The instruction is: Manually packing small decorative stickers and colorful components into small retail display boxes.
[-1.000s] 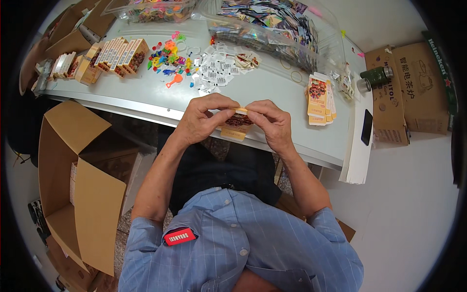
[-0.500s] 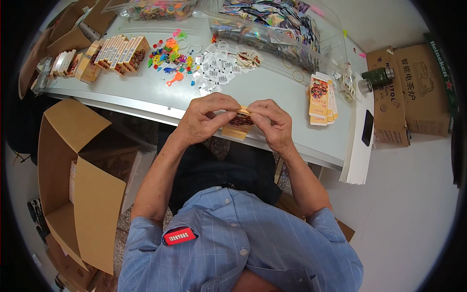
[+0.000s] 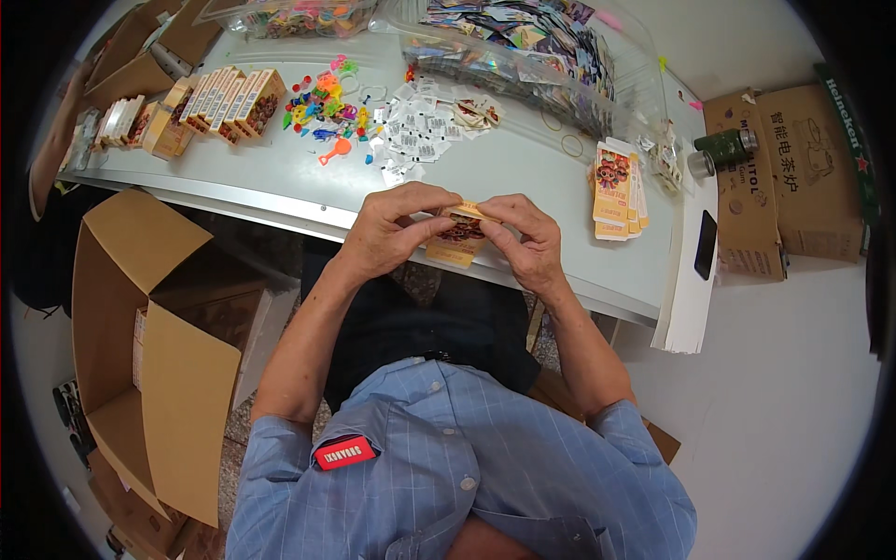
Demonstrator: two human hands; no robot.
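Note:
Both hands hold one small yellow-orange printed carton (image 3: 460,235) at the table's front edge. My left hand (image 3: 396,227) pinches its upper left side between thumb and fingers. From the other side, my right hand (image 3: 525,241) grips the upper right, thumb against the printed face. A yellow flap at the carton's bottom end hangs below my thumbs. Beyond my hands lie many small white printed packets (image 3: 415,135) in a loose heap. Left of them are scattered small coloured plastic toys (image 3: 331,107). To the right rests a stack of flat yellow cartons (image 3: 613,191).
Filled cartons stand in a row (image 3: 233,105) at the back left. Clear bins hold shiny packets (image 3: 523,56) and colourful toys (image 3: 299,19). An open cardboard box (image 3: 191,411) stands by my left side. A green flask (image 3: 728,147) and a phone (image 3: 707,245) are at the right.
My right fingers have shifted slightly on the carton's upper edge, and more of its printed face shows. At the far left, the other person's arm has moved a little.

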